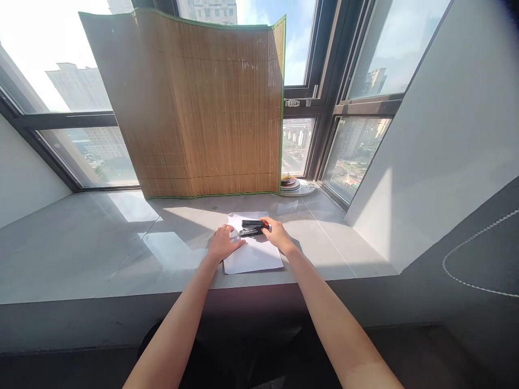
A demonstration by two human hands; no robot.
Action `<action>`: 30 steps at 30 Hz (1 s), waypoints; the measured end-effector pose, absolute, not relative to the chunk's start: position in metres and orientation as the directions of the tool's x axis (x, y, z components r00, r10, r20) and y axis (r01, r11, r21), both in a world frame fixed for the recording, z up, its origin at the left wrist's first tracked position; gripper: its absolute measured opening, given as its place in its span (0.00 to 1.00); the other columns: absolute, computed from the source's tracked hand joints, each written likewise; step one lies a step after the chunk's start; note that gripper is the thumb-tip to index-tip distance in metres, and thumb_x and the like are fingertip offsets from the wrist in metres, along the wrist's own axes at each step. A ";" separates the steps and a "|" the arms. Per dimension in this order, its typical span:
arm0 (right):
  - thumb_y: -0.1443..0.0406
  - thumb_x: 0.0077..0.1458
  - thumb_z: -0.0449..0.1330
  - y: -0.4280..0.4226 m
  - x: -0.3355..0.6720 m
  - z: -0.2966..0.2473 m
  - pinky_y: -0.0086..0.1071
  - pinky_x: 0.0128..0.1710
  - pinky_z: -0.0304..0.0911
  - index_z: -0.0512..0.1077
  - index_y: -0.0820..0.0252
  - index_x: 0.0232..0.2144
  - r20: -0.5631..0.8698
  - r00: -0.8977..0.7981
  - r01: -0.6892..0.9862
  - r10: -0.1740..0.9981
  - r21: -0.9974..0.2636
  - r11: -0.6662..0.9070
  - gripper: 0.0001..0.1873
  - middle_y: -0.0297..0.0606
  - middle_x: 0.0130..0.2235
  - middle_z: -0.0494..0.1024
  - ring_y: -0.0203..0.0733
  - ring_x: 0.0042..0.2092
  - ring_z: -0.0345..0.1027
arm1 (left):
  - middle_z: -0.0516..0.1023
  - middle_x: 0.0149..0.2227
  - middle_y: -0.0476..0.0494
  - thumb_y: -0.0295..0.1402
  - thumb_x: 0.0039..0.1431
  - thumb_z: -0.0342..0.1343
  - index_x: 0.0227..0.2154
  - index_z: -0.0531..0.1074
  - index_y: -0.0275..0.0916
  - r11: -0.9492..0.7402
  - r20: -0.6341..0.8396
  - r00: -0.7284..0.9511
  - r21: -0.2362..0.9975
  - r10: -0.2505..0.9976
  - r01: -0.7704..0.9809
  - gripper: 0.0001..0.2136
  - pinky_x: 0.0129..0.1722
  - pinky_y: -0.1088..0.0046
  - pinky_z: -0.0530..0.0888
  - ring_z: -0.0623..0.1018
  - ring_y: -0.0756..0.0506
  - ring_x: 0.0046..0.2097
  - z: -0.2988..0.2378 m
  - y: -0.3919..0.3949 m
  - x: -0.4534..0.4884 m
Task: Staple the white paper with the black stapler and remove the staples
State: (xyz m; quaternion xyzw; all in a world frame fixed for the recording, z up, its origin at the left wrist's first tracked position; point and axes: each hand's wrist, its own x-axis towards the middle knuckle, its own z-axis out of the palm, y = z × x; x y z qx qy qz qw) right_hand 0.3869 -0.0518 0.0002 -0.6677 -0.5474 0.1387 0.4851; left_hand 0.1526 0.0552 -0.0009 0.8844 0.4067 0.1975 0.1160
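A black stapler (250, 230) with an orange part near its back end lies across white paper (253, 258) on the window sill. My right hand (276, 234) grips the stapler's back end from the right, and its jaw end points left. On the paper's left side rests my left hand (223, 244), its thumb stretched toward the stapler. Between that thumb and the fingers is a small clear, whitish thing (234, 234), too indistinct to name. The left fingers curve around it, just left of the stapler's front.
A brown bamboo mat (211, 113) with green edging leans upright against the windows behind the sill (73, 248). Stacked plates (292, 186) stand at its right in the corner. A beaded cord (458, 251) hangs at the far right.
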 end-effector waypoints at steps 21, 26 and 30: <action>0.64 0.66 0.60 -0.047 0.395 0.001 0.26 0.25 0.74 0.80 0.66 0.44 -0.061 0.487 -0.006 0.871 -0.998 -0.066 0.12 0.44 0.27 0.84 0.42 0.29 0.83 | 0.75 0.57 0.36 0.53 0.62 0.63 0.53 0.74 0.45 -0.658 0.229 0.618 0.313 0.752 0.685 0.24 0.60 0.56 0.68 0.74 0.35 0.60 0.003 0.051 0.154; 0.65 0.66 0.61 -0.049 0.395 0.001 0.27 0.28 0.77 0.79 0.66 0.48 -0.047 0.484 -0.007 0.874 -0.999 -0.050 0.12 0.44 0.28 0.85 0.43 0.31 0.84 | 0.74 0.58 0.38 0.55 0.61 0.63 0.54 0.73 0.45 -0.640 0.209 0.607 0.334 0.767 0.693 0.25 0.61 0.59 0.68 0.73 0.35 0.61 0.004 0.051 0.153; 0.63 0.67 0.61 -0.053 0.393 0.004 0.27 0.27 0.76 0.80 0.64 0.46 -0.046 0.479 0.012 0.876 -0.998 -0.059 0.12 0.44 0.29 0.85 0.44 0.31 0.84 | 0.75 0.58 0.38 0.55 0.61 0.63 0.52 0.73 0.45 -0.641 0.216 0.607 0.346 0.765 0.685 0.24 0.61 0.59 0.68 0.73 0.35 0.61 0.004 0.051 0.153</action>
